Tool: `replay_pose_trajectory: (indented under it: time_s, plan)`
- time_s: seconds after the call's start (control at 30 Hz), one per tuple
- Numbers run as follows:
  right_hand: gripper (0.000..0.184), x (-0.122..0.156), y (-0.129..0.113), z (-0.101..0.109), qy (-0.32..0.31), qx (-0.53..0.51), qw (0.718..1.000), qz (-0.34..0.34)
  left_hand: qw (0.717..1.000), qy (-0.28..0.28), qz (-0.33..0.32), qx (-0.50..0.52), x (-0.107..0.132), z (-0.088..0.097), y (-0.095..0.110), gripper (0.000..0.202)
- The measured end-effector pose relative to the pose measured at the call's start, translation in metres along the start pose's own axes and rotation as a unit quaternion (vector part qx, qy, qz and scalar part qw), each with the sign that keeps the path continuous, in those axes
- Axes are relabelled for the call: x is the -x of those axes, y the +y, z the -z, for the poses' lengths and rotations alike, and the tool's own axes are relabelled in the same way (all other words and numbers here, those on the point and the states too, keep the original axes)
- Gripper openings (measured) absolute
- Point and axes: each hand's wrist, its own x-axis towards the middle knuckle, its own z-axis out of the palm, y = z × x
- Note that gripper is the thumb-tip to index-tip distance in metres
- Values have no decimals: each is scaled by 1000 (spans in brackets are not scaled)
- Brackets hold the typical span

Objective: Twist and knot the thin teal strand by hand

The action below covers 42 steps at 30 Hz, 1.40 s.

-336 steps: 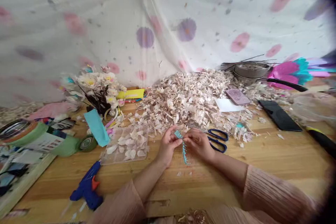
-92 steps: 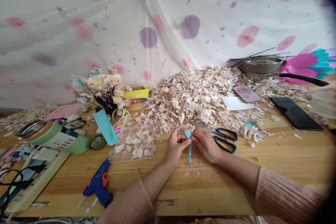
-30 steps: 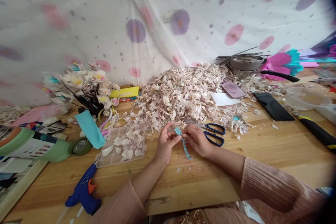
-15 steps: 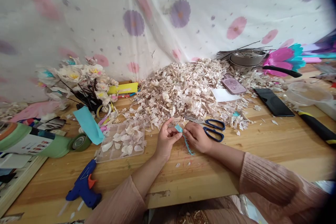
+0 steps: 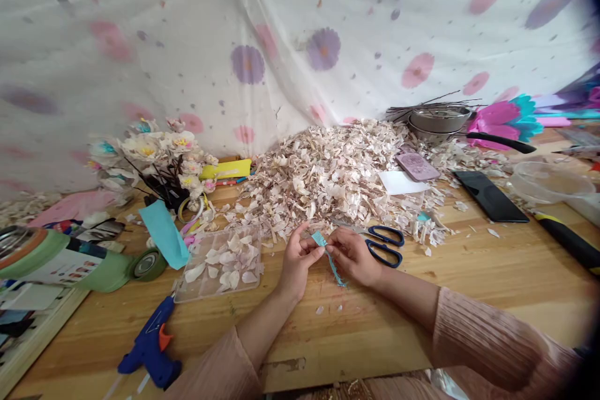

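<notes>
Turquoise paper strip [image 5: 334, 269]: left of the blue-handled metal scissors [image 5: 385, 243]
Lower length: narrow, frayed-looking, seemingly done
Upper end: wider, flatter, apparently unfinished
Left hand [image 5: 296, 264]: grip pinching strip
Right hand [image 5: 357, 257]: grip pinching strip alongside

On our left we see a green bottle [image 5: 79, 262] lying on its side near a blue glue gun [image 5: 149, 347]. To our right lie a black smartphone [image 5: 491, 197] and a metal pan [image 5: 438, 119]; a flower-printed sheet [image 5: 187, 44] hangs behind.
</notes>
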Motion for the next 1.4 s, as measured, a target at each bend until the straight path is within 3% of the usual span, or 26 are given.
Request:
replay_pose_trajectory:
  time_s: [0.43, 0.83, 1.13, 1.4]
  plan:
    - [42, 0, -1, 1, -45, 25, 999, 12, 999, -19, -20, -41, 0, 1, -2, 70]
    - [43, 2, 5, -1, -68, 13, 997, -39, 999, -27, -15, -43, -1, 2, -3, 71]
    - [47, 2, 12, -3, -86, -45, 992, -81, 997, -22, -48, -59, -1, 1, -6, 71]
    - [42, 2, 11, -2, -28, -73, 994, -79, 999, -10, -21, -40, -3, 4, -8, 71]
